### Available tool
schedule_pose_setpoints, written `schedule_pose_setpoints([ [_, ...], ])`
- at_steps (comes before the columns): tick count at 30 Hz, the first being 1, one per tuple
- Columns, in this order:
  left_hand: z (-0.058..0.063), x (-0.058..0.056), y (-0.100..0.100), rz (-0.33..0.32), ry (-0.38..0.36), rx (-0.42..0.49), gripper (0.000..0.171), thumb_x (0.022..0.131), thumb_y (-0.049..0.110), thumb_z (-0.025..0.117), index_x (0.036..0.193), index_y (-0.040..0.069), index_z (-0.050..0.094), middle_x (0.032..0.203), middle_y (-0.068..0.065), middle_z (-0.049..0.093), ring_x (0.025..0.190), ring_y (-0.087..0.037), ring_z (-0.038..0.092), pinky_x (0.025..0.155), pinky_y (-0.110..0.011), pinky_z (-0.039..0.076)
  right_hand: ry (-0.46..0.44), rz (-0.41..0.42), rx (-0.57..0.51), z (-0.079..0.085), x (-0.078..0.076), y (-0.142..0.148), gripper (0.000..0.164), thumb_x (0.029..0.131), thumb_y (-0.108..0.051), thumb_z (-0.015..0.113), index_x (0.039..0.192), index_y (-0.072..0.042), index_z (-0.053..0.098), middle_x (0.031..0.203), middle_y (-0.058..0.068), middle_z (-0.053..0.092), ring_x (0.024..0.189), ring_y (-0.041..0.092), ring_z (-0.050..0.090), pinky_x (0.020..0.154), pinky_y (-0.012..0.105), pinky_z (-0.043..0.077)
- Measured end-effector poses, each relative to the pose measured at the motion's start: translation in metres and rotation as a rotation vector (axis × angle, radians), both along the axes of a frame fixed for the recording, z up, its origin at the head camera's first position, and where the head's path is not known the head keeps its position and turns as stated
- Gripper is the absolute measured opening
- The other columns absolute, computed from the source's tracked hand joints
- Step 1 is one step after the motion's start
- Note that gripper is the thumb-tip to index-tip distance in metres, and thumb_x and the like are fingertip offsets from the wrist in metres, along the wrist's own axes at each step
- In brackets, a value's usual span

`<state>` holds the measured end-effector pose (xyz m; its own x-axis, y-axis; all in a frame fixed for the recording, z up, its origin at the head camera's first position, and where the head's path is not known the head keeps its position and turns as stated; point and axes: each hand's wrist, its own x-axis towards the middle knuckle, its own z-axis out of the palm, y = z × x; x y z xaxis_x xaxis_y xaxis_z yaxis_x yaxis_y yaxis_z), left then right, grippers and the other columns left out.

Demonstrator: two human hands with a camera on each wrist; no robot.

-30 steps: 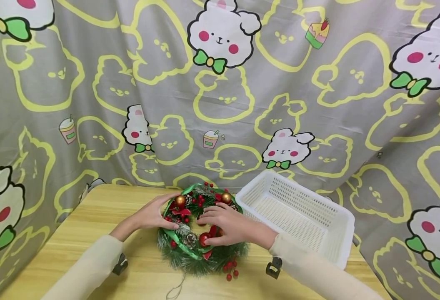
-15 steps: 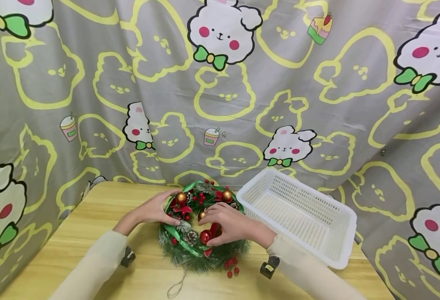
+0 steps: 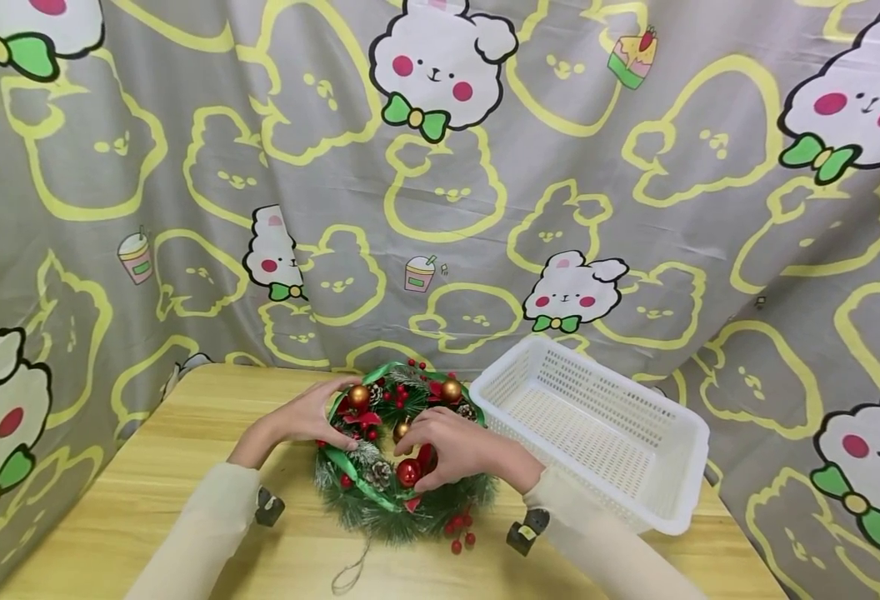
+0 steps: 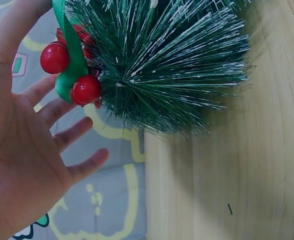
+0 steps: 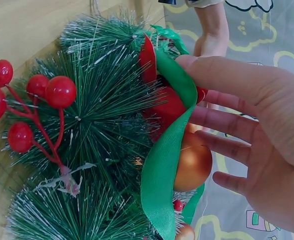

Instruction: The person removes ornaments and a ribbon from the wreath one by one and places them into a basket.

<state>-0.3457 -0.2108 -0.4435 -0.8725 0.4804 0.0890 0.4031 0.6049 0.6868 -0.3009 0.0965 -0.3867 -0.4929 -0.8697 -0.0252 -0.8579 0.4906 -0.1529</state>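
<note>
I have the left hand (image 3: 312, 417) at the left side of the wreath (image 3: 402, 525), its thumb lying over the front and its fingers spread apart, lightly bent, by the glossy red berries (image 4: 86, 90) on the outer edge; it is not closed round anything that I can see. My right hand (image 3: 458, 446) sits over the opposite side, fingers loosely bent and well separated, the thumb tip against the green ribbon (image 5: 162, 165); I can't tell whether the index fingertip, partly hidden there, touches anything. Just beside those fingers I see a gold ball (image 5: 193, 167), and close to the thumb a shiny red ball (image 3: 408, 472) with a pine cone (image 3: 378, 474) to its left. The wreath lies on the wooden table (image 3: 155, 467), the ribbon running round it and a berry sprig (image 3: 462, 525) jutting from its near right edge. A loop of twine (image 3: 350, 577) trails out on the near side. To the wreath's right, very near it, stands a white perforated basket (image 3: 582, 429); I can't tell whether they touch. Beyond the table I see a grey curtain (image 3: 447, 208) printed with yellow outlines and white rabbits.
</note>
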Motion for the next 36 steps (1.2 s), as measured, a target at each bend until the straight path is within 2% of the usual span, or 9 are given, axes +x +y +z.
schedule_pose_setpoints([
  [6,-0.001,0.001,-0.002,-0.005,-0.028,0.021,0.108,0.073,0.044,0.090,0.159,0.012,0.033,0.161,-0.019,0.035,0.148,-0.048,0.030,0.111,-0.073,0.031,-0.015,0.028,-0.020,-0.002,-0.003,0.001,0.039,0.086,-0.035,0.083,0.122,-0.024,0.074,0.119,-0.015,0.072,0.120,0.010,0.059,0.114,0.040,0.041],
  [10,0.000,0.006,-0.004,0.018,0.002,0.020,0.104,0.075,0.043,0.089,0.158,0.014,0.035,0.160,-0.019,0.037,0.147,-0.048,0.033,0.109,-0.074,0.033,-0.028,0.037,-0.019,-0.001,-0.003,0.000,0.036,0.087,-0.034,0.082,0.121,-0.024,0.075,0.118,-0.014,0.073,0.116,0.009,0.060,0.112,0.039,0.043],
  [16,-0.004,0.011,-0.002,0.051,0.219,-0.085,0.095,0.074,0.056,0.085,0.154,0.022,0.046,0.156,-0.010,0.047,0.143,-0.043,0.042,0.106,-0.072,0.038,-0.024,0.040,-0.017,-0.001,-0.002,-0.001,0.036,0.087,-0.034,0.082,0.120,-0.021,0.075,0.117,-0.013,0.073,0.113,0.008,0.061,0.110,0.036,0.044],
  [19,-0.004,0.013,0.000,0.057,0.331,-0.145,0.091,0.074,0.059,0.083,0.151,0.022,0.050,0.153,-0.010,0.051,0.140,-0.042,0.045,0.104,-0.073,0.039,-0.019,0.039,-0.014,0.000,-0.001,-0.001,0.036,0.087,-0.034,0.082,0.120,-0.022,0.075,0.116,-0.013,0.073,0.112,0.008,0.062,0.110,0.035,0.044],
  [23,-0.005,0.013,0.004,0.049,0.415,-0.197,0.087,0.075,0.056,0.082,0.149,0.019,0.053,0.151,-0.013,0.052,0.138,-0.040,0.048,0.104,-0.070,0.041,-0.016,0.042,-0.010,0.000,-0.001,-0.001,0.036,0.087,-0.035,0.082,0.120,-0.022,0.075,0.116,-0.013,0.073,0.112,0.007,0.062,0.109,0.035,0.045],
  [29,-0.003,0.014,0.009,0.044,0.449,-0.215,0.085,0.075,0.052,0.083,0.147,0.017,0.055,0.149,-0.014,0.053,0.137,-0.039,0.049,0.105,-0.068,0.042,-0.022,0.039,-0.015,-0.001,-0.002,-0.001,0.036,0.087,-0.035,0.082,0.120,-0.022,0.075,0.116,-0.013,0.073,0.112,0.008,0.061,0.106,0.033,0.046],
  [36,-0.003,0.014,0.006,0.056,0.439,-0.195,0.091,0.074,0.054,0.084,0.150,0.017,0.051,0.150,-0.011,0.053,0.137,-0.038,0.049,0.105,-0.068,0.042,-0.020,0.027,-0.007,-0.002,-0.002,-0.001,0.036,0.087,-0.035,0.082,0.120,-0.024,0.075,0.116,-0.015,0.073,0.114,0.007,0.060,0.107,0.034,0.045],
])
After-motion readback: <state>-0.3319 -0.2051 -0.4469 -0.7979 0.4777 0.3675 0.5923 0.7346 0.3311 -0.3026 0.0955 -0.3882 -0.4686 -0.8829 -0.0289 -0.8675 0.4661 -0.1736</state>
